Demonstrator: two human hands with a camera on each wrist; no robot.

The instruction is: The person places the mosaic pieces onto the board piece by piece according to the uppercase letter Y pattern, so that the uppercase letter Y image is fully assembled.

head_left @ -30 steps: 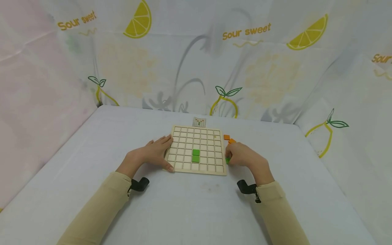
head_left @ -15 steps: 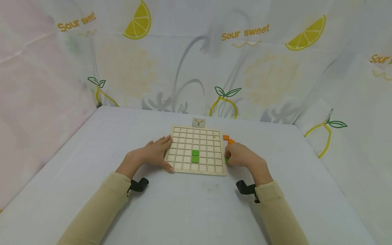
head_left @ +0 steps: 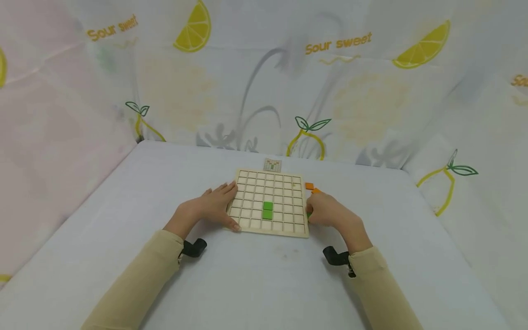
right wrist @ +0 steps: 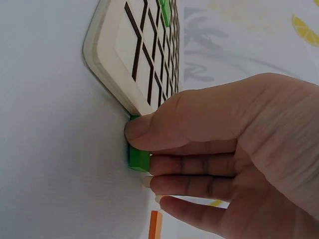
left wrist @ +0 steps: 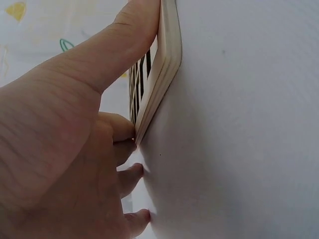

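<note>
A pale wooden grid board [head_left: 284, 197] lies on the table with two green tiles [head_left: 267, 210] in one column. Along its left edge rests my left hand [head_left: 212, 207], fingers spread and thumb over the near-left corner; the left wrist view shows the thumb [left wrist: 114, 47] on the board's rim [left wrist: 167, 64]. At the right edge, my right hand [head_left: 332, 211] pinches a green tile [head_left: 309, 214]. In the right wrist view the thumb lies on this green tile [right wrist: 139, 158], with fingers behind it, close beside the board's rim [right wrist: 107, 64].
Orange tiles lie right of the board: one [head_left: 309, 186] near its upper right, another [head_left: 315, 190] just beyond my right hand. A small printed grid card [head_left: 272, 165] lies behind the board. Patterned cloth [head_left: 231, 82] hangs behind and beside the white table.
The head view has shifted slightly, so the scene sits a little further right in it. Both hands keep nearly the same places at the board.
</note>
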